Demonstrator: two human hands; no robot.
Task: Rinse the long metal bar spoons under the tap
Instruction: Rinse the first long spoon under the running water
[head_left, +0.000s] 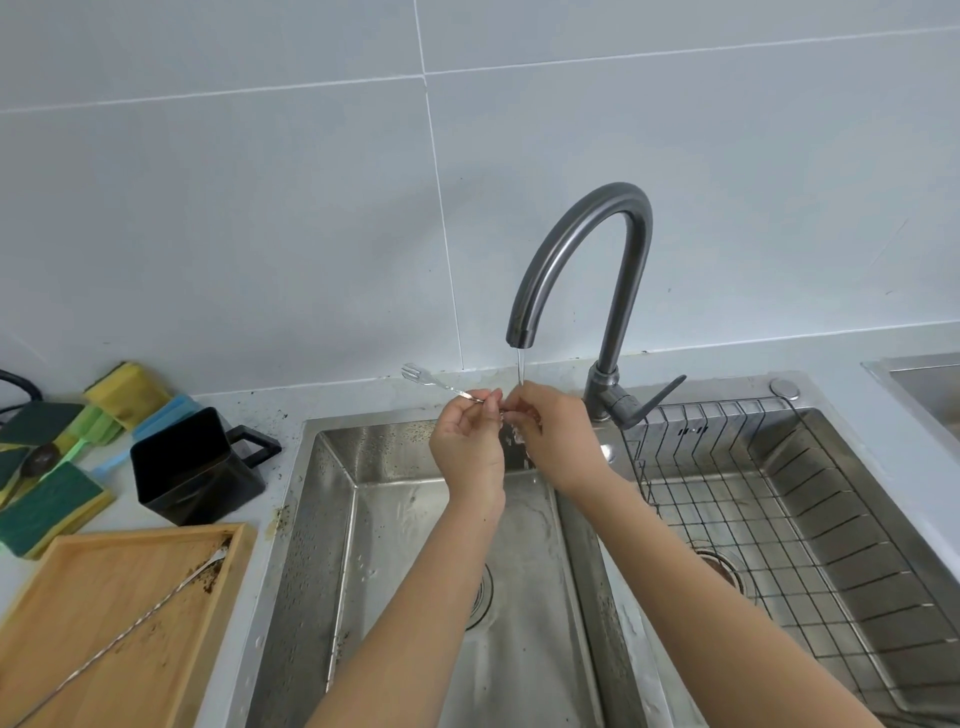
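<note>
A thin stream of water falls from the grey gooseneck tap (582, 244) over the left sink basin (332, 499). Both hands hold one long metal bar spoon (436, 383) level under the stream. Its forked end sticks out to the left, past my left hand (467, 441). My left hand pinches the stem. My right hand (556, 431) closes over the other end, right where the water lands, and hides that end. A second bar spoon (119, 639) with a twisted stem lies slantwise on the wooden tray (78, 582) at the left, its bowl end dirty with brown grounds.
A black square cup (192, 467) stands behind the tray. Green and yellow sponges (47, 499) lie at the far left. A wire rack (769, 499) sits in the right basin. Brown specks dot the counter and sink rim.
</note>
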